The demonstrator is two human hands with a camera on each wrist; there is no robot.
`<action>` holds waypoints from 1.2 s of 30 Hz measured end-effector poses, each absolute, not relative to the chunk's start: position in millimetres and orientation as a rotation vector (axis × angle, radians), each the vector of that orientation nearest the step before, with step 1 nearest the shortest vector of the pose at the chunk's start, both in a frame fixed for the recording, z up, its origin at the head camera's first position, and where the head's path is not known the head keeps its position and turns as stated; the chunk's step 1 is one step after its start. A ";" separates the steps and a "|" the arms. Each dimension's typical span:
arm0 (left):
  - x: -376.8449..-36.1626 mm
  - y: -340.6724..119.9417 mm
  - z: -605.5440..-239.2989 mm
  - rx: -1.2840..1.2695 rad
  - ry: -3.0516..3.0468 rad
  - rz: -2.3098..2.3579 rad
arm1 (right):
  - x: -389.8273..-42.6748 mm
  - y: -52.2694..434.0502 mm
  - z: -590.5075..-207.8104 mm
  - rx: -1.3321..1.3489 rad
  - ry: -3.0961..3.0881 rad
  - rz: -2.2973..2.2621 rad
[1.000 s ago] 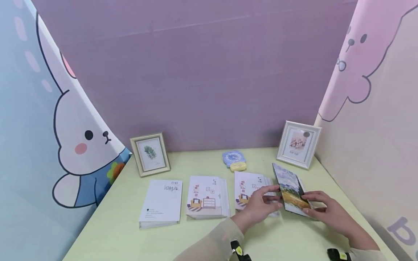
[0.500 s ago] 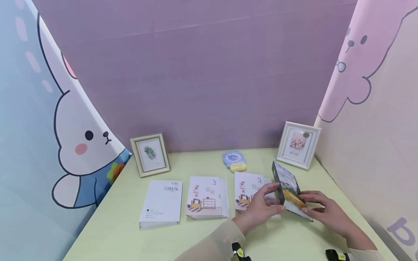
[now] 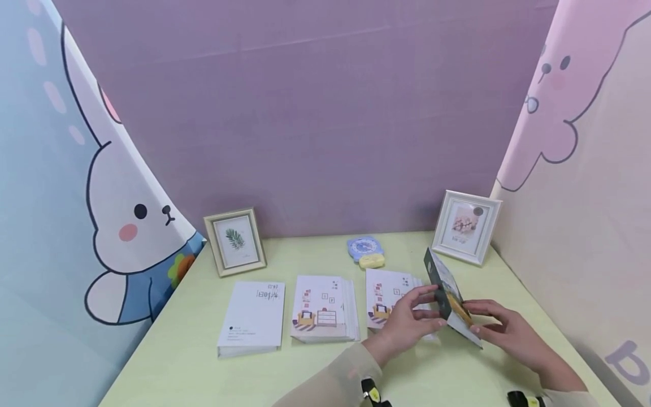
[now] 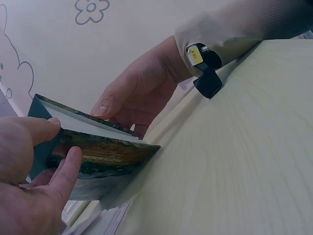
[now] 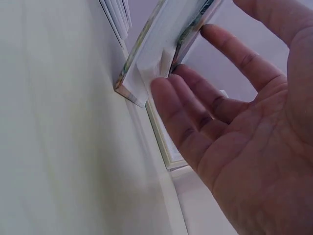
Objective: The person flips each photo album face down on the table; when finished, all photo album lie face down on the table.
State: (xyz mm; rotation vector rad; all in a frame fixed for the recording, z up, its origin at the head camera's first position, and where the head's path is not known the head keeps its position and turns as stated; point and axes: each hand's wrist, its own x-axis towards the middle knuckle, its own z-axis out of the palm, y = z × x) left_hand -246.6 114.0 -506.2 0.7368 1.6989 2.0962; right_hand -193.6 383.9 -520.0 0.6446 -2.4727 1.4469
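Note:
A photo album with a painted landscape cover stands tilted on its lower edge at the right of the pale green table. My left hand pinches its dark spine side, thumb above and fingers on the cover. In the left wrist view the thumb and a finger of the left hand clamp the album. My right hand rests with straight fingers against the album's other side. In the right wrist view those fingers touch the white page edges of the album.
A white booklet and two stacks of illustrated cards lie in a row left of the album. A leaf picture frame, a white frame and a blue clock with a yellow piece stand behind. Printed screens close three sides.
The album has been tipped steeper onto its edge, so its cover faces more to the right. Both hands have stayed at its sides.

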 end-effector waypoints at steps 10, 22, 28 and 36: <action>-243.0 116.3 -501.1 0.777 1.628 2.103 | -196.2 380.6 -516.4 0.745 -2.381 1.572; -236.4 115.9 -497.5 0.846 1.639 1.957 | -190.9 378.5 -510.6 0.667 -2.334 1.716; -236.7 119.3 -500.5 0.874 1.695 1.900 | -192.0 378.4 -511.0 0.657 -2.296 1.753; -238.5 126.9 -503.7 0.980 1.793 1.787 | -190.7 379.9 -510.6 0.591 -2.224 1.766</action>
